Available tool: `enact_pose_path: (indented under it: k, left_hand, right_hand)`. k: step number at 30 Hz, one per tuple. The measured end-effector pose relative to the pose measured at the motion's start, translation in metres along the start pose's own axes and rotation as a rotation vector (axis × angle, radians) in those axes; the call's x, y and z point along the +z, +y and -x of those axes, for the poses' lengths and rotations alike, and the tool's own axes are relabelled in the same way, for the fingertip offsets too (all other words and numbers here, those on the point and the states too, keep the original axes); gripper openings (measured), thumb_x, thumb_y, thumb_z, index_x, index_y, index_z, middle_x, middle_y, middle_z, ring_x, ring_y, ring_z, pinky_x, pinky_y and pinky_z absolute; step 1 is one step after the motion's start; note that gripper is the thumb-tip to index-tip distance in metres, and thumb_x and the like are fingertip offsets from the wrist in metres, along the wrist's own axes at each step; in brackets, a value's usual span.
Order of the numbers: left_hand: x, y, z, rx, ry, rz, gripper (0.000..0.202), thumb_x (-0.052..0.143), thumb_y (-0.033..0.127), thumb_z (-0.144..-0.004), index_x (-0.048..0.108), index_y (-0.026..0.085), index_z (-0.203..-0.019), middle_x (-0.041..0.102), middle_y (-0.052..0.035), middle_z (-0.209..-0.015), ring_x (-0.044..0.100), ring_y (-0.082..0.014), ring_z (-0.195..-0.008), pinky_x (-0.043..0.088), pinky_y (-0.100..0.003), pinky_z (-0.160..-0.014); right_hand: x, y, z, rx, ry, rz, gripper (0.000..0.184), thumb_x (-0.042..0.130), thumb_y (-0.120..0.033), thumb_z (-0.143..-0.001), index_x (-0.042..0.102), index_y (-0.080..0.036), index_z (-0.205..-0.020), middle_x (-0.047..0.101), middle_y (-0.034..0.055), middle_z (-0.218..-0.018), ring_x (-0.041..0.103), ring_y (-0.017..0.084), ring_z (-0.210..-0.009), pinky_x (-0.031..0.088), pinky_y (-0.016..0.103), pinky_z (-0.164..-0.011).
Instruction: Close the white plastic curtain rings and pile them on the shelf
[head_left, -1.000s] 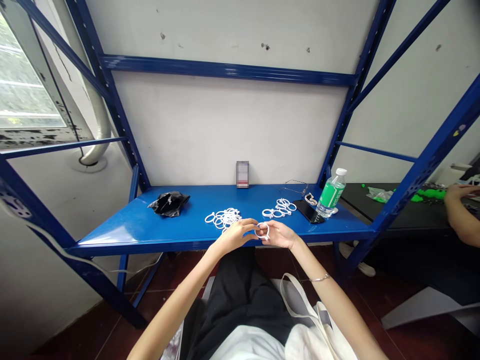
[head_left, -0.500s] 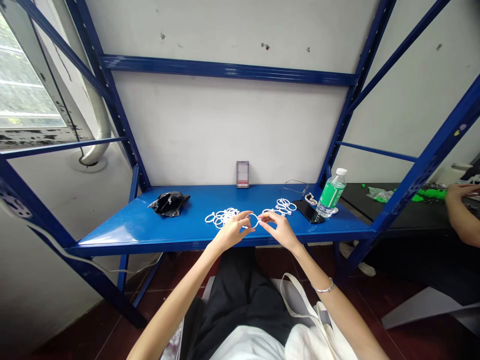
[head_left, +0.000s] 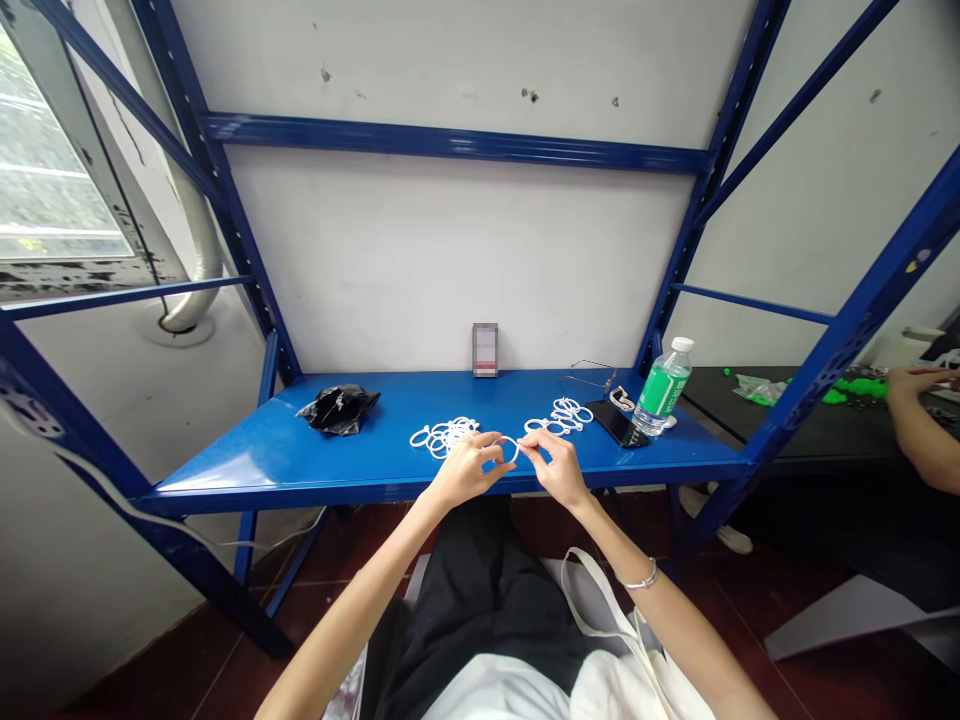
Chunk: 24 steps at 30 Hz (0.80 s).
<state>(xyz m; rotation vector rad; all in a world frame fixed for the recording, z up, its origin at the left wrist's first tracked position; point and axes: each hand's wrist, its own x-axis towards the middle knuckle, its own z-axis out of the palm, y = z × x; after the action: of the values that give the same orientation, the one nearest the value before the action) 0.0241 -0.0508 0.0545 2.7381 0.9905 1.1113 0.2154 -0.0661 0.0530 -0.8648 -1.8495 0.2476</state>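
Note:
My left hand [head_left: 466, 468] and my right hand [head_left: 557, 468] meet over the front edge of the blue metal shelf [head_left: 285, 455]. Together they pinch one white plastic ring [head_left: 511, 447], each from its own side. Just behind my left hand lies a pile of white rings [head_left: 444, 435]. A second, smaller pile of white rings [head_left: 561, 417] lies behind my right hand. A thin bracelet circles my right wrist.
A crumpled black bag [head_left: 339, 407] lies at the shelf's left. A small box [head_left: 485, 350] stands against the wall. A black phone [head_left: 616, 422], spectacles [head_left: 589, 379] and a green-labelled water bottle [head_left: 661, 396] sit at the right. Another person's arm [head_left: 916, 424] works over a black table farther right.
Both hands rose from just below the shelf edge up to its front, carrying the ring. In the last half second they drew slightly closer together on it.

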Motion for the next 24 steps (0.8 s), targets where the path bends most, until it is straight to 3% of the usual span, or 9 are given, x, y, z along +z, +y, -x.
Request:
enact_pose_path:
  k: [2, 5, 9, 13, 18, 24]
  left_hand:
    - [0.003, -0.003, -0.001, -0.021, -0.010, 0.000, 0.029, 0.051, 0.040, -0.090, 0.067, 0.019, -0.077, 0.065, -0.0091, -0.114, 0.064, -0.0238, -0.099, 0.052, -0.037, -0.083]
    - [0.010, -0.016, -0.004, -0.100, 0.002, -0.060, 0.028, 0.051, 0.039, -0.090, 0.067, 0.018, -0.078, 0.064, -0.0111, -0.118, 0.064, -0.0257, -0.100, 0.053, -0.039, -0.081]
    - [0.017, -0.044, -0.002, -0.271, 0.046, -0.219, 0.027, 0.053, 0.038, -0.089, 0.067, 0.018, -0.078, 0.064, -0.0117, -0.117, 0.062, -0.0284, -0.104, 0.051, -0.041, -0.085]
    - [0.016, -0.071, 0.006, -0.373, 0.052, -0.297, 0.028, 0.052, 0.040, -0.089, 0.066, 0.018, -0.077, 0.064, -0.0127, -0.117, 0.057, -0.0306, -0.112, 0.048, -0.044, -0.089]
    - [0.015, -0.087, 0.014, -0.406, 0.047, -0.291, 0.025, 0.053, 0.038, -0.089, 0.064, 0.018, -0.079, 0.065, -0.0126, -0.114, 0.058, -0.0294, -0.110, 0.048, -0.042, -0.088]
    - [0.022, -0.090, 0.015, -0.373, 0.063, -0.269, 0.023, 0.050, 0.037, -0.090, 0.061, 0.019, -0.081, 0.066, -0.0095, -0.105, 0.059, -0.0263, -0.103, 0.047, -0.040, -0.087]
  right_hand:
    - [0.001, 0.003, -0.001, 0.035, -0.016, 0.007, 0.018, 0.050, -0.033, -0.091, 0.066, -0.025, -0.087, 0.068, 0.0044, -0.084, 0.064, 0.021, -0.078, 0.051, 0.035, -0.074]
    - [0.000, 0.018, -0.002, 0.103, -0.056, 0.062, 0.026, 0.047, -0.035, -0.093, 0.063, -0.026, -0.111, 0.068, 0.0054, -0.100, 0.064, 0.022, -0.091, 0.052, 0.037, -0.082]
    - [0.001, 0.059, 0.000, 0.143, -0.082, 0.343, 0.039, 0.038, -0.031, -0.094, 0.052, -0.023, -0.130, 0.060, 0.0100, -0.124, 0.052, 0.026, -0.119, 0.043, 0.046, -0.100]
    - [0.004, 0.098, 0.008, 0.150, -0.193, 0.564, 0.046, 0.034, -0.023, -0.093, 0.045, -0.021, -0.137, 0.053, 0.0104, -0.135, 0.043, 0.027, -0.128, 0.037, 0.050, -0.104]
    - [0.006, 0.111, 0.013, 0.140, -0.241, 0.631, 0.042, 0.036, -0.021, -0.093, 0.048, -0.023, -0.133, 0.056, 0.0087, -0.132, 0.044, 0.028, -0.125, 0.038, 0.049, -0.100]
    - [0.005, 0.108, 0.011, 0.100, -0.177, 0.639, 0.029, 0.041, -0.015, -0.091, 0.064, -0.020, -0.108, 0.065, 0.0099, -0.110, 0.053, 0.028, -0.109, 0.045, 0.042, -0.086]
